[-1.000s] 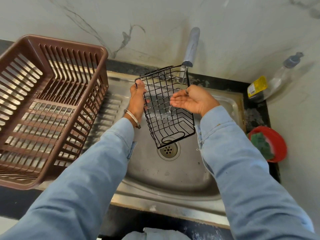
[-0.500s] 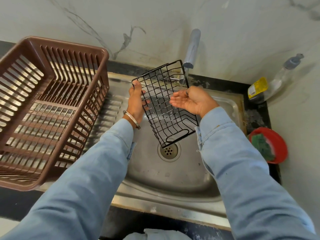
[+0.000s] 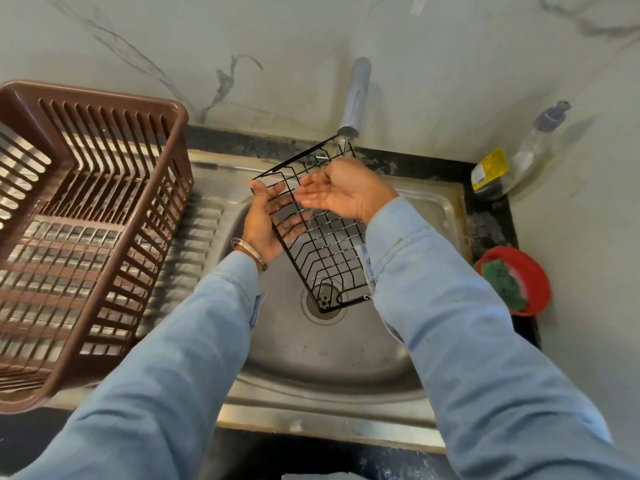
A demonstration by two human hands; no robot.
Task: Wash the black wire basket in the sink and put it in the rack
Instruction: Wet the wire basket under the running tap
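Since a second ago the brown rack (image 3: 69, 237) at my nine o'clock has not moved; what has changed is the black wire basket (image 3: 322, 244), which I have tipped further over, so its long side now runs from the tap down toward the drain (image 3: 323, 301) and its lower end hangs right above that drain. My left hand (image 3: 266, 223) has shifted too: before it gripped the rim from outside, now the palm lies under the mesh with the thumb up at the top corner and the fingers curled through behind the wires, holding the basket. A metal bangle (image 3: 249, 252) sits at that wrist.

The basket is over the sink (image 3: 311, 358) at twelve o'clock, its upper edge just beneath the tap (image 3: 355, 95).

My right hand (image 3: 343, 194) has moved up closer to the spout. It is palm up, fingers loose and slightly cupped, wet, gripping nothing, in front of the basket's upper half.

At two o'clock stands a soap bottle (image 3: 512, 157); at three o'clock a red dish (image 3: 519, 282) holds a green scrubber (image 3: 505, 282).
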